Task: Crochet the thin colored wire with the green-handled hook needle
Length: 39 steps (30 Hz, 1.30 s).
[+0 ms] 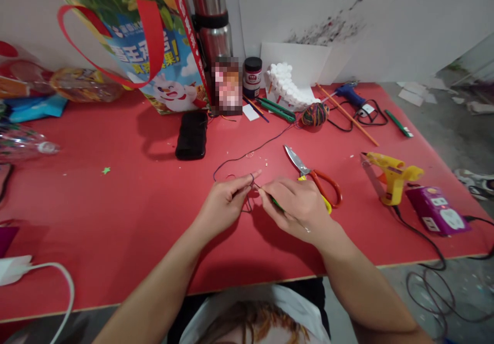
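My left hand (227, 202) pinches dark yarn (250, 211), which loops round the fingertips. Close on its right, my right hand (295, 205) is closed around a thin tool with a green handle (277, 203); the tool's tip meets the yarn between the two hands. From there the strand curves left and back over the table to a multicoloured yarn ball (315, 114). Scissors with red and yellow handles (326, 184) lie just behind my right hand, which covers part of them.
On the red table (127, 231) stand a gift bag (154, 51), a steel flask (212, 20) and a dark jar (252, 76). A black phone (192, 135) lies behind my left hand. To the right are a yellow glue gun (394, 177) and a purple power box (438, 210) with cables.
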Tool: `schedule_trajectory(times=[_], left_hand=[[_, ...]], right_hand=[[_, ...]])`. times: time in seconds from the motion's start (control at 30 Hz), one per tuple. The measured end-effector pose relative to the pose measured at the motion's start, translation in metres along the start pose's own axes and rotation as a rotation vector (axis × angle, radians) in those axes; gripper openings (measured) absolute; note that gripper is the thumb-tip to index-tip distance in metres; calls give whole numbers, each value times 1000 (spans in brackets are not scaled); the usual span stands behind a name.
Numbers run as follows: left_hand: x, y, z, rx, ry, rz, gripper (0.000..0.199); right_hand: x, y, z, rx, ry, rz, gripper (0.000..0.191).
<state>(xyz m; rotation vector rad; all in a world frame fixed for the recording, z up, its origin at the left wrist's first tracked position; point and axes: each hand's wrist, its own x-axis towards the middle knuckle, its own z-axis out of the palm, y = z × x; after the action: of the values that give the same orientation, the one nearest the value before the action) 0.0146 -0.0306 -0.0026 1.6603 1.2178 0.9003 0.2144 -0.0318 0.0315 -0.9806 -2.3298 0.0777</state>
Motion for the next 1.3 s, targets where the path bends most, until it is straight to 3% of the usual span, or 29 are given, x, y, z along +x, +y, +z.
schedule_trajectory(times=[0.27, 0.43, 0.6, 0.77, 0.93, 1.07, 1.3], left_hand=[[-2, 1, 0, 151, 9, 142, 45], [-2, 3, 0, -2, -27, 61, 43], [-3, 6, -1, -83, -50, 19, 46], [-3, 6, -1, 67, 19, 140, 47], [-3, 3, -1, 138, 39, 198, 53], [-5, 3, -1, 175, 5, 182, 60], [-6, 6, -1, 69, -24, 92, 50]], right_hand=[[-1, 4, 3, 102, 3, 81, 24], [1, 12, 0, 317, 98, 225, 18], [3, 15, -6, 463, 80, 413, 21], [1, 9, 1, 305, 157, 253, 19], [0, 4, 6, 194, 114, 185, 19], [1, 8, 3, 299, 143, 233, 19], [3, 13, -2, 486, 107, 427, 20]])
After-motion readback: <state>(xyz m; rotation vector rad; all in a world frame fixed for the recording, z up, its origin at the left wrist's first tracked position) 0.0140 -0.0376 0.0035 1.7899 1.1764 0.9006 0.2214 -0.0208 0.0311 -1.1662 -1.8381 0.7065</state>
